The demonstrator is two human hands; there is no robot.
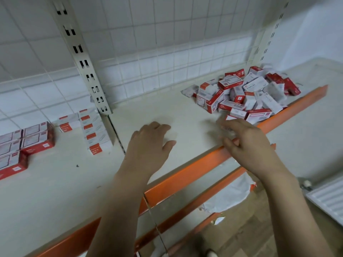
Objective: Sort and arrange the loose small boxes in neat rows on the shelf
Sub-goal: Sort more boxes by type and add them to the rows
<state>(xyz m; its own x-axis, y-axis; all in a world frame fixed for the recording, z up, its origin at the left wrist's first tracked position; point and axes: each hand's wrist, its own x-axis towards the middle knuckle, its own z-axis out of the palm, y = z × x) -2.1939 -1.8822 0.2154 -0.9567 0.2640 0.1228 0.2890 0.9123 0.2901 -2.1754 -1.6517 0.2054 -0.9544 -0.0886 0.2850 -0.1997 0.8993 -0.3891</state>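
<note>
A loose heap of small red-and-white boxes (243,93) lies at the right end of the cream shelf (74,182). Neat rows of the same boxes (92,130) stand at the left, with a larger stacked block (24,143) further left. My left hand (148,145) hovers over the bare middle of the shelf, fingers relaxed and holding nothing. My right hand (246,143) reaches toward the near edge of the heap, fingers spread and blurred, just short of the nearest box (232,117); nothing is plainly held in it.
An orange rail (194,175) runs along the shelf's front edge. A slotted metal upright (87,71) and a wire grid back panel (167,62) stand behind. A lower shelf holds crumpled white paper (230,193). A white radiator (328,199) is at the lower right.
</note>
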